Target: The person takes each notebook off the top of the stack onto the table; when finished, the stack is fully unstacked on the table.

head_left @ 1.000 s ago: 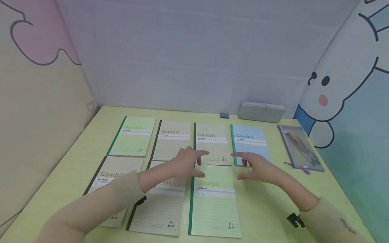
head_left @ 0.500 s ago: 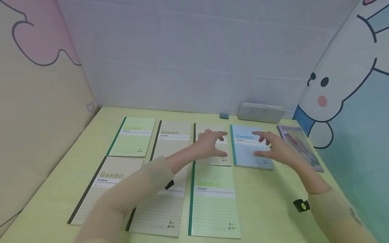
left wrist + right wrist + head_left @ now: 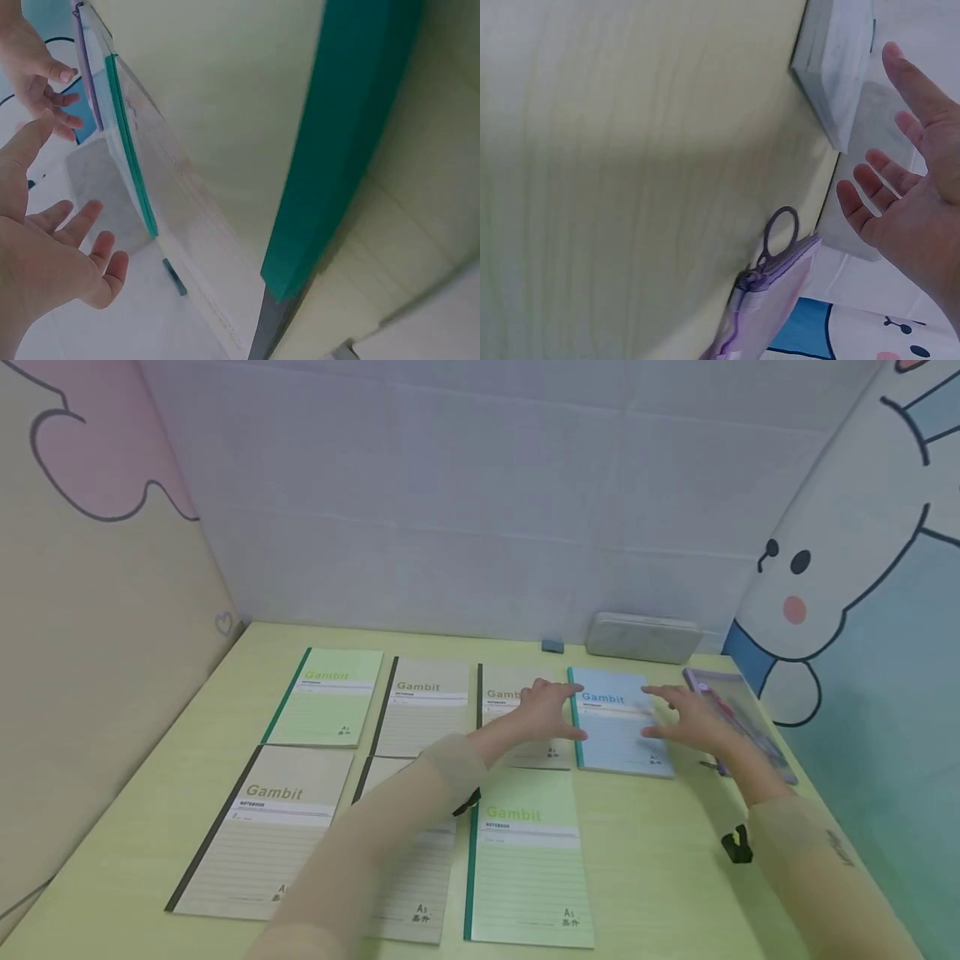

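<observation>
The blue notebook (image 3: 615,739), with a teal spine, lies flat at the right end of the back row. At its left edge is my left hand (image 3: 546,710), thumb and fingers spread apart and holding nothing. My right hand (image 3: 686,720) hovers by its right edge in the same spread pose, also empty. Under the left hand, a beige notebook (image 3: 525,758) is partly covered. In the right wrist view the blue notebook (image 3: 836,67) shows thick page edges, with the right hand (image 3: 907,172) above it. The left wrist view shows the left hand (image 3: 56,255) with relaxed fingers.
Back row, further left: a beige notebook (image 3: 423,718) and a green one (image 3: 322,697). In front lie a green notebook (image 3: 528,877) and two beige ones, partly behind my left sleeve. A purple mesh pouch (image 3: 750,727), a grey case (image 3: 643,637) and a small blue block (image 3: 552,646) stand beyond.
Both hands have moved right and away from me, from over the middle notebooks to either side of the blue notebook. Over the last half second the left hand came closer to it. The notebooks stay put.
</observation>
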The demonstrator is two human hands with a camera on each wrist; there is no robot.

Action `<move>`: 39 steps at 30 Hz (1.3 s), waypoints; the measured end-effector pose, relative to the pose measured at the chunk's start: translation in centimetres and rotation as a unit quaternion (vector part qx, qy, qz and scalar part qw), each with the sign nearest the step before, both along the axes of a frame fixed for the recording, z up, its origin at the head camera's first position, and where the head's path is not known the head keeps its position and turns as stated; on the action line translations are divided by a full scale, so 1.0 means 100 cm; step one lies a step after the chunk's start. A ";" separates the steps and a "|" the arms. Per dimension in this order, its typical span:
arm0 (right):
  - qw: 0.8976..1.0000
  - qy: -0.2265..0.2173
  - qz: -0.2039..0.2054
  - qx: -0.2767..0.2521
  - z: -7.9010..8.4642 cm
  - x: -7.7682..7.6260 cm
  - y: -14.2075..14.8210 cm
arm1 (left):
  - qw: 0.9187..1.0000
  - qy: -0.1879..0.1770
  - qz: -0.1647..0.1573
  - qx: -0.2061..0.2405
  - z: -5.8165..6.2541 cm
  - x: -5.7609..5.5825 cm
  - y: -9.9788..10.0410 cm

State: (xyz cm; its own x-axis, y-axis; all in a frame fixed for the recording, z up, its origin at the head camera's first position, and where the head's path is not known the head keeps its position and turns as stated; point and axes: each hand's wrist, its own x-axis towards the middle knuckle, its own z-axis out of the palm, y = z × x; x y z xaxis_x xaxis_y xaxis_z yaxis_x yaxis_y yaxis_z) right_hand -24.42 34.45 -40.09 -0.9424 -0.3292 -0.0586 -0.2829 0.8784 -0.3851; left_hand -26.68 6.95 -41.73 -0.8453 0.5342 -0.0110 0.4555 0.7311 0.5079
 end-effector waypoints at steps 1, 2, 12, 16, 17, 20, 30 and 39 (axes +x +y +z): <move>1.000 -0.007 0.001 0.002 -0.003 -0.003 0.002 | 1.000 -0.001 0.004 -0.005 -0.001 -0.002 0.003; 1.000 -0.013 0.002 0.005 -0.007 -0.005 0.004 | 1.000 0.001 0.006 -0.010 -0.003 -0.003 0.005; 0.998 -0.063 -0.009 -0.006 -0.026 -0.019 0.011 | 0.997 -0.040 0.042 -0.051 -0.020 -0.017 0.014; 0.998 -0.061 -0.006 -0.014 -0.026 -0.019 0.011 | 0.997 -0.046 0.036 -0.047 -0.023 -0.019 0.013; 0.998 -0.060 -0.005 -0.016 -0.026 -0.019 0.011 | 0.997 -0.048 0.033 -0.045 -0.023 -0.018 0.013; 0.998 -0.062 -0.005 -0.018 -0.028 -0.019 0.013 | 0.998 -0.047 0.022 -0.043 -0.024 -0.017 0.013; 0.997 -0.071 -0.014 -0.023 -0.032 -0.021 0.015 | 0.998 -0.045 0.028 -0.041 -0.022 -0.015 0.015; 0.996 -0.078 -0.029 -0.028 -0.032 -0.018 0.016 | 0.997 -0.040 0.022 0.067 -0.023 -0.017 0.017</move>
State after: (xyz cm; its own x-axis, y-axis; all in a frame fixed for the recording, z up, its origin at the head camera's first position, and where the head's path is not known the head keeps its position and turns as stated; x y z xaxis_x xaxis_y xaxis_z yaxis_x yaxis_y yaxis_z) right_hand -26.20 36.09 -43.28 -0.9406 -0.2818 -0.1893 -0.1655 0.8675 -0.4691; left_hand -28.42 8.69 -43.98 -0.8677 0.4971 -0.0098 0.3785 0.6732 0.6352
